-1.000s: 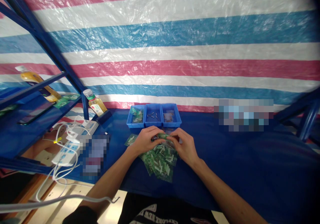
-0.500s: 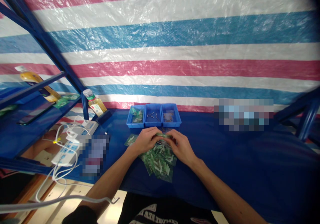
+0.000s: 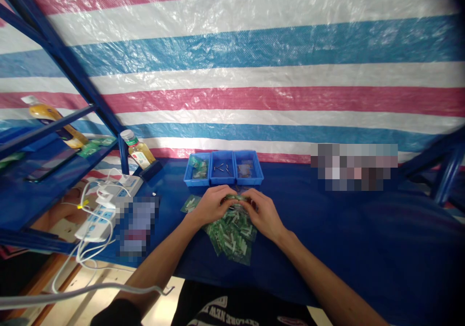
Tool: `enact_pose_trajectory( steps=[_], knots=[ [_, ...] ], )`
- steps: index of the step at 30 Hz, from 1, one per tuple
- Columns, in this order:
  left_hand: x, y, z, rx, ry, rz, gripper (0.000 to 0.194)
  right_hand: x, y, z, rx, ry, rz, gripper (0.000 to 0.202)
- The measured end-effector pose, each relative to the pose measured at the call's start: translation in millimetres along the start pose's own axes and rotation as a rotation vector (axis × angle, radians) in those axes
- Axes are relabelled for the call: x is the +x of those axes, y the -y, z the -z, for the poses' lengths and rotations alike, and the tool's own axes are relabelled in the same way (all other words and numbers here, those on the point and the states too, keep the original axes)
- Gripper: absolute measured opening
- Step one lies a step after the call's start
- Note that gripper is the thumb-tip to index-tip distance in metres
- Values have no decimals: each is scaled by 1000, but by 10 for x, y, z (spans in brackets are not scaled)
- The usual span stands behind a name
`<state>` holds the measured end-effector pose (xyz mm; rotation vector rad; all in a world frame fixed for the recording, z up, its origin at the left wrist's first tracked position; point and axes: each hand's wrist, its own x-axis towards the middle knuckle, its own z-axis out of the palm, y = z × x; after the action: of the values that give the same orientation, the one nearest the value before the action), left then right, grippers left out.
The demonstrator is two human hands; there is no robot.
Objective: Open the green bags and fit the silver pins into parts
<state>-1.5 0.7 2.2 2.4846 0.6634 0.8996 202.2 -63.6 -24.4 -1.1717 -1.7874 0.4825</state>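
Note:
Between my fingertips is a small green plastic bag (image 3: 236, 197), pinched along its edge from both sides. My left hand (image 3: 215, 204) is closed on its left end, and my right hand (image 3: 262, 210) on its right end. Beneath and in front of them lies a pile of green-tinted bags (image 3: 232, 239) with small pale and metal parts inside. One more such bag (image 3: 190, 203) lies left of my left wrist. My fingers hide most of the held bag, and its contents cannot be made out.
Behind my hands stand three blue bins: the left bin (image 3: 186, 177) with green bags, the middle bin (image 3: 222, 177) with a few metal pieces, the right bin (image 3: 260, 176) with clear bags. Leftward are a power strip (image 3: 95, 224) with white cables and a drink bottle (image 3: 138, 150).
Both hands stay almost in place, with the fingers shifting only slightly on the small bag. The pile and bins are unchanged.

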Motion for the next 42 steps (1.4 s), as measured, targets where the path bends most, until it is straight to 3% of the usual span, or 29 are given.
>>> enact_pose_trajectory(
  steps=[9,14,18,21,27,31,35,39,42],
  knots=[
    [-3,8,-18,-60,-43,20,22,-47,-18,-29,56,-32,-81,27],
    [-24,17,-20,-32,-36,72,46,-43,-41,-40,141,-103,-123,34],
    [-14,-8,27,-80,14,16,34,-14,-18,-20,259,-160,-178,28],
    [-4,-4,50,-105,28,-34,39,21,12,13,378,-164,-226,23],
    [-10,72,-10,-1,-42,-80,34,70,31,55,521,-143,-323,32],
    [-16,79,-17,37,-113,-111,27,70,14,61,617,-59,-363,35],
    [-5,46,14,6,-183,-100,22,52,20,85,588,26,-324,38],
    [8,33,29,-33,-230,-96,17,30,55,94,432,72,-181,45],
    [-3,44,23,-36,-197,-68,18,27,86,86,240,38,-84,31]
  ],
)
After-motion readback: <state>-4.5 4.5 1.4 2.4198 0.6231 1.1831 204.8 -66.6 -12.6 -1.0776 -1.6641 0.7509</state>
